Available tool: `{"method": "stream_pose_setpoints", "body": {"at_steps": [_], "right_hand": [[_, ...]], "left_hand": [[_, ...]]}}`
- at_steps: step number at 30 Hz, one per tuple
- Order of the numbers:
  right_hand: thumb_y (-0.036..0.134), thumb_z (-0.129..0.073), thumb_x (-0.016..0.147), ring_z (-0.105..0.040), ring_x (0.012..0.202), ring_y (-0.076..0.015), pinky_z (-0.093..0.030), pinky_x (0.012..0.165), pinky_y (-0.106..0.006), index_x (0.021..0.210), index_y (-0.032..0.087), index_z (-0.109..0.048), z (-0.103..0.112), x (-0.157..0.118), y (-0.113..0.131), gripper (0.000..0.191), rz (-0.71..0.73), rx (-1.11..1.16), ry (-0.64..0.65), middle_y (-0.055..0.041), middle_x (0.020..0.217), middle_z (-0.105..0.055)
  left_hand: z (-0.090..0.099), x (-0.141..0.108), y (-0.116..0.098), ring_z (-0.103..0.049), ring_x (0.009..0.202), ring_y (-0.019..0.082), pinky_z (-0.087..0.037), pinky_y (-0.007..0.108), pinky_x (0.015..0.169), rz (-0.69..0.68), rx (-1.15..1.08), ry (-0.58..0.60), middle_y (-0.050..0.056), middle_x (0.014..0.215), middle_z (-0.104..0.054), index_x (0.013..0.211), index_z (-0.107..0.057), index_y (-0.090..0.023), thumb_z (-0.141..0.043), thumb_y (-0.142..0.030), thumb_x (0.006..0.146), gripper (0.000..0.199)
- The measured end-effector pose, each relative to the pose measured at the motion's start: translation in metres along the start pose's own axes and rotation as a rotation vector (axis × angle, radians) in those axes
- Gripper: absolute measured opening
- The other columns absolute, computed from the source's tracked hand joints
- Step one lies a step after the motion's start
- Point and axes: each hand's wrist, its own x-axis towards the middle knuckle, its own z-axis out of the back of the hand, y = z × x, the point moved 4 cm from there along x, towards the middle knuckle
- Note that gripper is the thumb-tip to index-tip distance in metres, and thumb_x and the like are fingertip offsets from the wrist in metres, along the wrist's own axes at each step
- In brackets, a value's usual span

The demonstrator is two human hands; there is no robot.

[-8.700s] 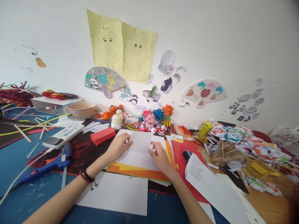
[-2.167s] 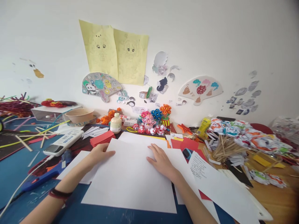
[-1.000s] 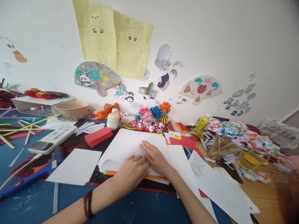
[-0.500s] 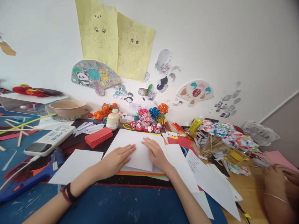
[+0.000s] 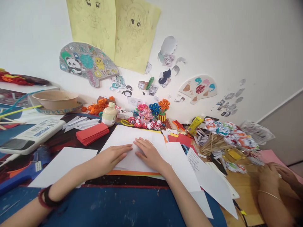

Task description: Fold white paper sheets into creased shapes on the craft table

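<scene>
White paper [image 5: 134, 134] lies on a stack with orange and green sheets [image 5: 132, 172] showing along its near edge. My left hand [image 5: 110, 160] rests on the paper, palm down with fingers stretched to the right. Close beside it my right hand [image 5: 150, 155] also lies on the paper, fingers extended and slightly spread. Neither hand grasps anything. One white sheet [image 5: 65, 162] lies left of my left forearm, and more white sheets [image 5: 182, 160] lie to the right of my right hand.
Red paper strips [image 5: 92, 133], a glue bottle [image 5: 109, 115] and flower ornaments [image 5: 145, 113] stand behind the stack. At left are a power strip [image 5: 33, 135] and a blue glue gun [image 5: 28, 173]. Wrapped lollipops on sticks [image 5: 208, 146] lie right, near another person's hands [image 5: 272, 176].
The view has turned slightly, so the scene shifts left. My right hand has slid toward my left over the paper, and both still lie flat on it.
</scene>
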Motion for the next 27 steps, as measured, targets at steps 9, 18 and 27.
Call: {"method": "stream_pose_setpoints", "body": {"at_steps": [9,18,27], "right_hand": [[0.035,-0.028,0.099,-0.022,0.139,-0.0159,-0.018,0.114,-0.041,0.138,0.024,-0.038,0.001,0.0,-0.001,0.041,-0.004,0.017,0.003,-0.0041,0.146,-0.036],[0.043,-0.033,0.097,-0.022,0.138,-0.0199,-0.014,0.115,-0.043,0.134,0.025,-0.044,-0.005,0.005,0.025,0.042,-0.017,-0.066,-0.009,-0.0048,0.145,-0.038],[0.036,-0.035,0.097,-0.022,0.138,-0.0195,-0.016,0.114,-0.044,0.131,0.026,-0.045,-0.012,0.008,0.024,0.037,-0.008,-0.084,0.025,-0.004,0.144,-0.039]], "left_hand": [[0.019,-0.001,0.012,-0.056,0.067,0.015,-0.039,0.023,0.062,0.079,0.001,0.087,0.001,0.077,-0.061,0.118,-0.06,-0.029,-0.047,-0.044,0.088,0.036],[0.018,-0.005,0.008,-0.053,0.066,0.014,-0.037,0.021,0.062,0.061,-0.068,0.075,0.001,0.076,-0.061,0.116,-0.063,-0.027,-0.049,-0.046,0.086,0.038],[0.034,-0.02,0.017,-0.05,0.061,0.011,-0.033,0.018,0.055,0.116,-0.125,0.198,-0.001,0.076,-0.06,0.119,-0.06,-0.026,-0.057,-0.045,0.083,0.041]]}}
